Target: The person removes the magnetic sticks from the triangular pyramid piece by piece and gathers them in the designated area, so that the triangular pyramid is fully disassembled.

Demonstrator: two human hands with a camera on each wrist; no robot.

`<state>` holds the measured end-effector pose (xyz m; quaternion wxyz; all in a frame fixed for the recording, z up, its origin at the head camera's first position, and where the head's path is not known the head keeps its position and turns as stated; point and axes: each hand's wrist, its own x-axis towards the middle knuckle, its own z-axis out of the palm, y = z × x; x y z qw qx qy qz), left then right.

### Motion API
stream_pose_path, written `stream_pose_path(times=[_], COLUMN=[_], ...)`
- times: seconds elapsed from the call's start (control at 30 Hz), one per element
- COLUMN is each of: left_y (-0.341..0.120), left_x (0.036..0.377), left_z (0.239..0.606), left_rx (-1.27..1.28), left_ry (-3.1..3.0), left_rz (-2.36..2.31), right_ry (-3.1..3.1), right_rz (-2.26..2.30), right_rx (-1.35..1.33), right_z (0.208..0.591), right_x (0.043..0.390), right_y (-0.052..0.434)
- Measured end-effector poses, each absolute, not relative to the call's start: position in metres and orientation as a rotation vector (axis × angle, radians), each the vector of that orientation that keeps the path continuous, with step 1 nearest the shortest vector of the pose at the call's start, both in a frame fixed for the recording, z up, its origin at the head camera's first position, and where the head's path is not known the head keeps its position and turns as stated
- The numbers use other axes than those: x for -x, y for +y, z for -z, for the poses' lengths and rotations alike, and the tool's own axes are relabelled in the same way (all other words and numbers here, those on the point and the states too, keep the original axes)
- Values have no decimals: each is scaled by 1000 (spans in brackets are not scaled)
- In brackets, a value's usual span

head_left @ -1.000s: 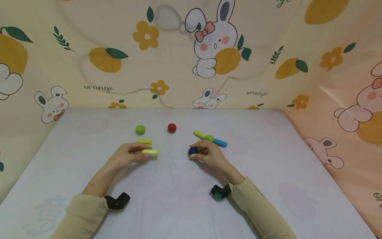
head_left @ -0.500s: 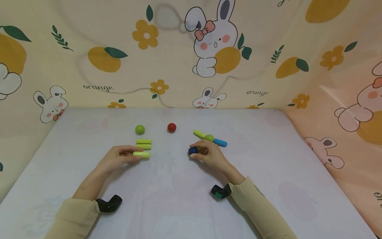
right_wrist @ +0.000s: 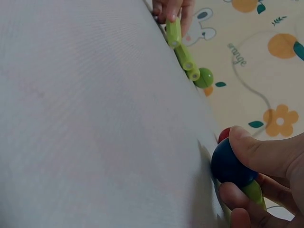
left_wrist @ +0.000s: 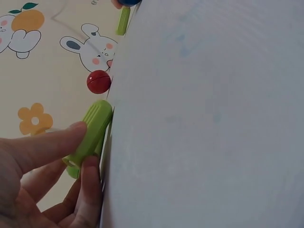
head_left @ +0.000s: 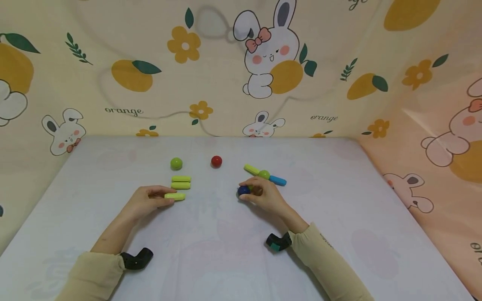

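My left hand (head_left: 148,201) pinches a lime green stick (head_left: 175,196) (left_wrist: 90,135) between thumb and fingers, low on the table, just in front of two more lime sticks (head_left: 181,182) lying side by side. My right hand (head_left: 260,193) grips a dark blue ball (head_left: 243,190) (right_wrist: 230,164) resting on the table, with a green piece (right_wrist: 254,192) tucked under the fingers. Behind that hand lies a chain of a lime stick (head_left: 251,169), a green ball (head_left: 264,174) and a blue stick (head_left: 278,180).
A loose green ball (head_left: 176,163) and a red ball (head_left: 216,161) sit further back on the pale table (head_left: 226,251). Cartoon rabbit and orange cloth walls (head_left: 226,75) close the back and both sides. Black wrist camera mounts (head_left: 137,258) sit near both cuffs.
My left hand has drawn the lime stick back left and toward me, down in front of the two lying sticks. The right hand has stayed on the blue ball.
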<state>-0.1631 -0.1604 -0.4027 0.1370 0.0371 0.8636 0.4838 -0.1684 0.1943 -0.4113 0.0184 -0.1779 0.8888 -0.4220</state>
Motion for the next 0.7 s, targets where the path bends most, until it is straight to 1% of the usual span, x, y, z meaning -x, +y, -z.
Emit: stream_pose_path(times=[0.2, 0.43, 0.7], left_y=[-159, -157, -159], left_x=[164, 163, 163], left_z=[402, 399, 394], left_rx=[-87, 29, 51], left_ry=[2517, 2580, 2605], left_rz=[-1387, -1348, -1363], right_ry=[2756, 2758, 2754], right_rz=[1319, 1332, 1344], right_rx=[546, 563, 557], right_z=[411, 410, 409], right_x=[167, 167, 166], right_y=[194, 194, 193])
